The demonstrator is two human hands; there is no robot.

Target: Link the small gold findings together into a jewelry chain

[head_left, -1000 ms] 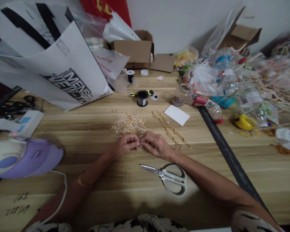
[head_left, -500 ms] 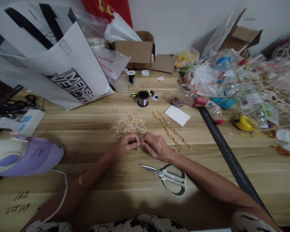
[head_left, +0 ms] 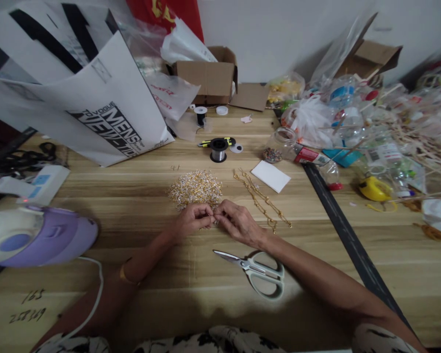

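My left hand [head_left: 194,219] and my right hand [head_left: 237,220] meet fingertip to fingertip at the near edge of a pile of small gold and clear beads [head_left: 194,188]. Both are pinched closed. Whatever sits between the fingertips is too small to make out. To the right of my right hand lie gold beaded chains [head_left: 260,198], stretched out on the wooden table [head_left: 150,289]. Below that hand rest scissors [head_left: 255,272] with pale grey handles, their blades pointing left.
Behind the pile stand a spool of silver wire [head_left: 219,151] and a yellow-black cutter [head_left: 206,143]. A folded white paper [head_left: 271,176] and a jar of beads [head_left: 275,149] are right of it. A purple appliance [head_left: 59,238] and a large paper bag [head_left: 95,108] occupy the left.
Both hands keep almost the same pinched pose at the pile's edge. The whole view has shifted very slightly; nothing on the table has visibly moved.
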